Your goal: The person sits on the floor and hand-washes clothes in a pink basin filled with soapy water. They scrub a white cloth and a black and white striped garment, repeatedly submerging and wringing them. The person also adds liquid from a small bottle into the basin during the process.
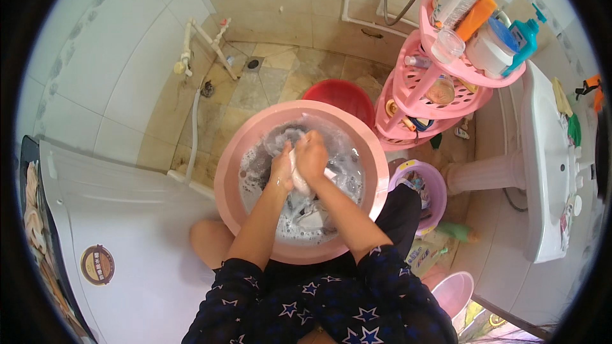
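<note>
Over the middle of a large pink plastic basin point(229, 172), my left hand point(283, 167) and my right hand point(311, 157) are pressed close together. Between them they grip a wet white cloth point(299, 181), its lower end bulging out below my palms. Sudsy water point(351, 157) fills the basin. Grey and pale fabric lies soaking in it, including a white piece point(313, 217) near the front. My fingertips are partly hidden behind the backs of my hands.
Behind the basin sits a red basin point(342, 93). A pink tiered rack point(416, 88) with bottles stands at the right, near a white pedestal sink point(545, 167). A purple bin point(437, 191) is beside my knee. To the left is a white appliance point(143, 229).
</note>
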A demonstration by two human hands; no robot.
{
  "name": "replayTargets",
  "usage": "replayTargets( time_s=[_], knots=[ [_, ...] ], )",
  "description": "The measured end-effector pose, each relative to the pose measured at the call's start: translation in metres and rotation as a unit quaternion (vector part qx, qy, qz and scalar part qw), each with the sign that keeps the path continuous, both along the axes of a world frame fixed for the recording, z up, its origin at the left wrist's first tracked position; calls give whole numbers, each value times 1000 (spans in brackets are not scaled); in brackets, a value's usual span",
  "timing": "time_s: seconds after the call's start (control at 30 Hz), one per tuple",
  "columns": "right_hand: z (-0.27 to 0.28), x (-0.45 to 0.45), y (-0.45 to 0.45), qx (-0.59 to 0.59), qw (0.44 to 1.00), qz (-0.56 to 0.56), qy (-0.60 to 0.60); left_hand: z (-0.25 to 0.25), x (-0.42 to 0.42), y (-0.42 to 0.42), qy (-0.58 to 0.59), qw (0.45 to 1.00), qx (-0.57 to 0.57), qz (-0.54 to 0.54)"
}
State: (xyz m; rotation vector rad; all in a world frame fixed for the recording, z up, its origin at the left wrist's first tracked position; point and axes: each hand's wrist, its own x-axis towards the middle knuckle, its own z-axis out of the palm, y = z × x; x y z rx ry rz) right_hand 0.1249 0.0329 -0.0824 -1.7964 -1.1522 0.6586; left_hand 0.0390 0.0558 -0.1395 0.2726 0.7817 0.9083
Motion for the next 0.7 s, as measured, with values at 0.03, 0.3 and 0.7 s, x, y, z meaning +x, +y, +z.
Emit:
replayTargets(
  time_s=[0.03, 0.3, 0.7],
  knots=[
    [-3, 14, 5, -14, 998, -47, 24, 33, 12, -5, 88, 994, -58, 12],
    [49, -42, -60, 138, 972, 177, -70, 15, -43, 10, 162, 985, -25, 46],
    [-26, 47, 0, 5, 994, 50, -96, 22, -48, -16, 243, 966, 38, 84]
  ],
)
